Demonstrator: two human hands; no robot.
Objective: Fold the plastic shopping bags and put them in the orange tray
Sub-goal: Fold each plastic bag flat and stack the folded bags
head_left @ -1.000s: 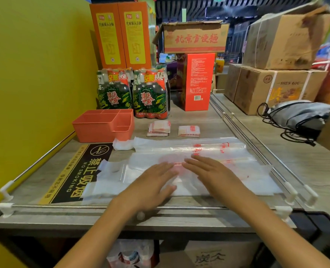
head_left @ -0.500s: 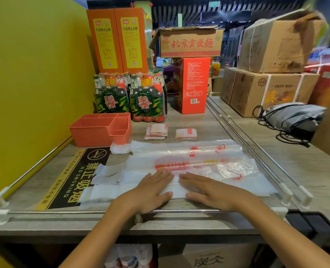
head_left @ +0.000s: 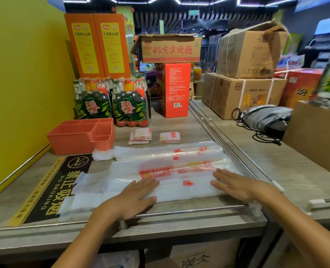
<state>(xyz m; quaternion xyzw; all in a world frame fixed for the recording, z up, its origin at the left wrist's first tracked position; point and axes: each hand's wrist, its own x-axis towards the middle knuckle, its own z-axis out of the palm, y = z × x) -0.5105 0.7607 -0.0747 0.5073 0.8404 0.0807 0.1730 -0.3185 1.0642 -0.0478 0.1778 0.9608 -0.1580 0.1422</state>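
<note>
A clear plastic shopping bag with red print (head_left: 179, 175) lies flat on the shelf, its handles pointing left. My left hand (head_left: 133, 198) presses flat on its near middle. My right hand (head_left: 235, 184) presses flat on its right part, fingers straight. A second bag (head_left: 166, 151), folded into a long strip, lies just behind it. Two small folded bags (head_left: 140, 136) (head_left: 169, 137) sit further back. The orange tray (head_left: 79, 138) with dividers stands at the back left and looks empty.
A yellow wall runs along the left. Bottle packs (head_left: 112, 105), orange boxes (head_left: 97, 45) and a red box (head_left: 173, 89) stand behind. Metal rails (head_left: 189, 209) edge the shelf's front and right. Cartons (head_left: 243, 93) and a grey bag with cords (head_left: 266, 118) lie on the right.
My hands have slid apart along the bag: the right hand moved right, the left stayed near the middle. The bag lies flatter.
</note>
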